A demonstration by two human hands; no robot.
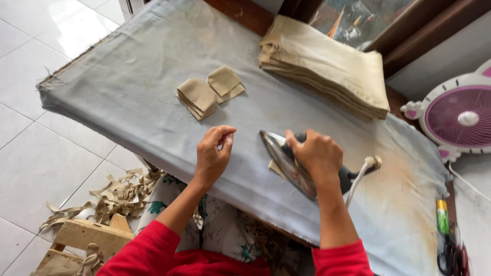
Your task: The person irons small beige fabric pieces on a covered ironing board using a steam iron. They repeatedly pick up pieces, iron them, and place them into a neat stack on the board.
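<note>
Item: one clothes iron (pixel 289 164), metal soleplate, dark handle, tilted on its edge over one small tan fabric piece (pixel 276 169) at the near middle of the ironing surface; only a corner of the piece shows from under the plate.

Right hand (pixel 316 155): closed around the iron's handle from above, a grip that looks suited to steering the plate over so small a piece.

Left hand (pixel 214 153): fingers loosely curled, tips resting on the bare cloth just left of the iron; it holds nothing (probably kept back from the hot plate).

Cord (pixel 359 179): one, white, leaving the iron's rear toward the person.

Ironing surface (pixel 128 87): one board under grey-blue cloth, frayed at its left edge, with brownish staining toward the right end.

Small folded tan squares (pixel 208 91): two short stacks, touching, set beyond the left hand within reach.

Large stack of tan fabric (pixel 327 66): one, at the far edge, well apart from the iron.

Fan (pixel 458 116): one, white and purple, at right.

Fabric trimmings (pixel 115 197): a loose heap on the tiled floor, beside one wooden stool (pixel 87 236).

Scissors (pixel 450 255): one pair, at the right edge beside a green-and-yellow tube.
</note>
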